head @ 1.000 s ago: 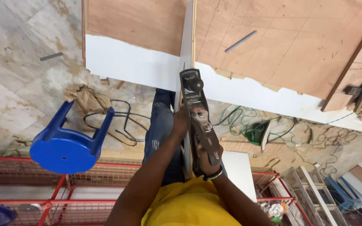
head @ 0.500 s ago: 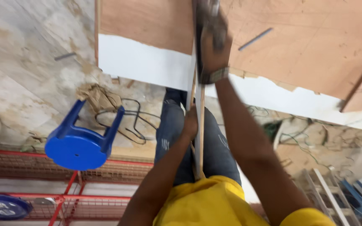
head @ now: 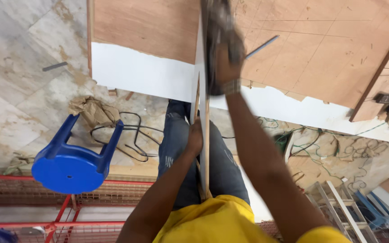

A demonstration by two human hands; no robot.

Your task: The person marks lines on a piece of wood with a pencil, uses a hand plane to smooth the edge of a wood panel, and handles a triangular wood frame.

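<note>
Right hand (head: 225, 63), one plane (head: 217, 27); one board (head: 202, 135)

— How many hands are at work? 
— Two: the left hand (head: 195, 137) on one upright board (head: 202, 148), the right hand (head: 225, 63) on one blurred hand tool (head: 217, 31).

— And stools? 
— One blue stool (head: 70, 164), on its side.

— Anything else to count? 
— One crumpled brown paper (head: 91, 110), one black cable loop (head: 133, 137), one red wire rack (head: 64, 198), one pencil-like stick (head: 261, 46) on the one plywood bench (head: 320, 54).
</note>
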